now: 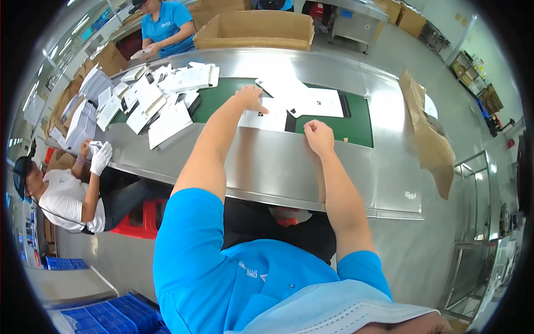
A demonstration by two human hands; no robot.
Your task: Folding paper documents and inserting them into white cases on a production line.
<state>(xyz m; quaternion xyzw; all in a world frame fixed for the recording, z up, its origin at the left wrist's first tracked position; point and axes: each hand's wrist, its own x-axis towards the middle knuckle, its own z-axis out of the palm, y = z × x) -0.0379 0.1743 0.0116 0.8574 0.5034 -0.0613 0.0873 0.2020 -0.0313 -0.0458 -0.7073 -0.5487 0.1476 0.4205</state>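
My left hand [251, 99] reaches over a flat white box [258, 119] with a black end, its fingers apart and touching or just above the near-left part. My right hand [319, 135] is closed beside the box's black end, over the green work surface [356, 131]; whatever its curled fingers hold, if anything, is hidden. Beyond it lies another white box [325, 102] with a black edge. A further white box [281, 86] lies at an angle behind, partly overlapping. A small tan scrap [346, 140] is right of my right hand.
A loose heap of white boxes [167, 100] covers the table's left end. Brown paper [425, 131] hangs over the right end. A large open carton [253, 30] stands beyond the far edge. Co-workers sit at the left [69, 192] and far left [167, 25], handling small white items.
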